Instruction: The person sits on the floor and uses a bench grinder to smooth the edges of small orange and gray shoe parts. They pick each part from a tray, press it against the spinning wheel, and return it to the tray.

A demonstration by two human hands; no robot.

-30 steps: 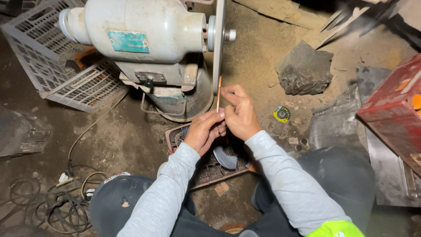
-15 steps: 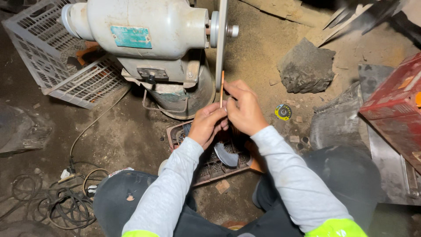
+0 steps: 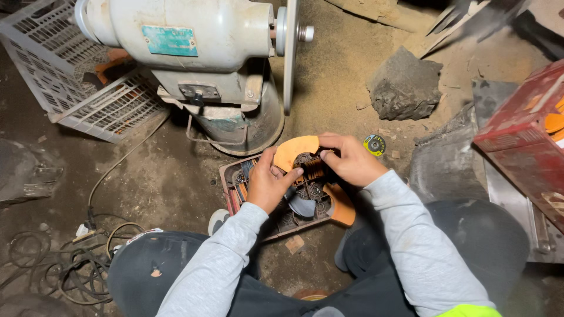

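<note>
A flat orange crescent-shaped piece faces the camera, held between both hands. My left hand pinches its lower left end with thumb and fingers. My right hand grips its right end from above. The piece hovers over a shallow tray of small dark metal parts on the ground. A second orange piece lies at the tray's right side. Just beyond stands a pale bench grinder with a thin wheel seen edge-on.
A white plastic crate lies at the left, a grey rock at the right of the grinder. A red metal box sits far right. A small yellow disc lies by my right hand. Cables coil on the dirt at lower left.
The orange piece was held upright, edge-on at the grinder wheel. Both hands have drawn it down and back and turned it flat toward the camera.
</note>
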